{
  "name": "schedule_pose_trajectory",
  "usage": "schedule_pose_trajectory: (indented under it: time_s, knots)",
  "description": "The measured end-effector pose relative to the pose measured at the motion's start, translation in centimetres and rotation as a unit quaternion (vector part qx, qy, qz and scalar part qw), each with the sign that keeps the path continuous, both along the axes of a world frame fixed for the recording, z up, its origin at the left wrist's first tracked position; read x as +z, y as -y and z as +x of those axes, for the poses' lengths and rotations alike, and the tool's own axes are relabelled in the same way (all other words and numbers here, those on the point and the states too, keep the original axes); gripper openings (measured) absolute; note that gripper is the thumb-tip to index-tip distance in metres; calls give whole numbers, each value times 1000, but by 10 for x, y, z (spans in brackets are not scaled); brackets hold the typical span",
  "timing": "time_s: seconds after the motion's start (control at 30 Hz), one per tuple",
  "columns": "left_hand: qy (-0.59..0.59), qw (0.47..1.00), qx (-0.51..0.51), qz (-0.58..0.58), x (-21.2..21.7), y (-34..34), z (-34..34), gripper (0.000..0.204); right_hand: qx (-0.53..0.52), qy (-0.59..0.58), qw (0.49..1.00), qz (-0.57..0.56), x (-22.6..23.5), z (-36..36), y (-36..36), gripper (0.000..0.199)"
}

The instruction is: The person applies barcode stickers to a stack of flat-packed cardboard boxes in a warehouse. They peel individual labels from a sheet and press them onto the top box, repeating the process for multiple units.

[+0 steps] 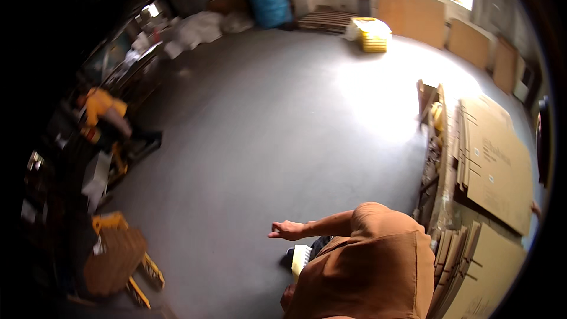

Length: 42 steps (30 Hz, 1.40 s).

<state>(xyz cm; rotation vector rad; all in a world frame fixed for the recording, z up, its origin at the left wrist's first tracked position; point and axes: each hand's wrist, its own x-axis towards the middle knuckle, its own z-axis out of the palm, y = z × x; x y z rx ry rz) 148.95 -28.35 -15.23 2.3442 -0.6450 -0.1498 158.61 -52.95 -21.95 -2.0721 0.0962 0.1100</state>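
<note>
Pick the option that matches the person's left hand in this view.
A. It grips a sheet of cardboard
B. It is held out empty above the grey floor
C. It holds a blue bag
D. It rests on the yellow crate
B: the left hand is stretched out with nothing in it, over the bare grey floor.

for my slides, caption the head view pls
Left hand held out empty above the grey floor, flat cardboard sheets stacked alongside.

- I see a grey concrete floor [254, 118].
- Far off, a yellow crate [373, 35] sits on it.
- At right, flattened cardboard sheets [496, 165] lie stacked.
</note>
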Motion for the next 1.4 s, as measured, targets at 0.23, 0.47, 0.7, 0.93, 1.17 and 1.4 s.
schedule_pose_trajectory:
  time_s: [0.23, 0.47, 0.7, 0.93, 1.17, 1.4]
  knots:
    - [-17, 961, -273, 33, 8, 142, 57, 19, -128, -109, 986, 0, -73, -103, 90, 61]
    - [-11, 905, -421, 64, 16, 319, 86, 20, -208, 68, 975, -21, -77, -78, 228, 50]
    - [84, 808, -575, 93, -10, 455, 91, 23, -446, -16, 893, 56, -37, -135, 336, 45]
    - [7, 719, -689, 91, -30, 525, 83, 21, -563, -7, 822, 89, -45, -169, 356, 34]
    - [-62, 701, -700, 121, -2, 567, 85, 21, -608, -15, 793, 38, -63, -174, 378, 40]
    - [-19, 619, -766, 172, -17, 670, 108, 16, -696, -22, 716, 51, -49, -167, 444, 40]
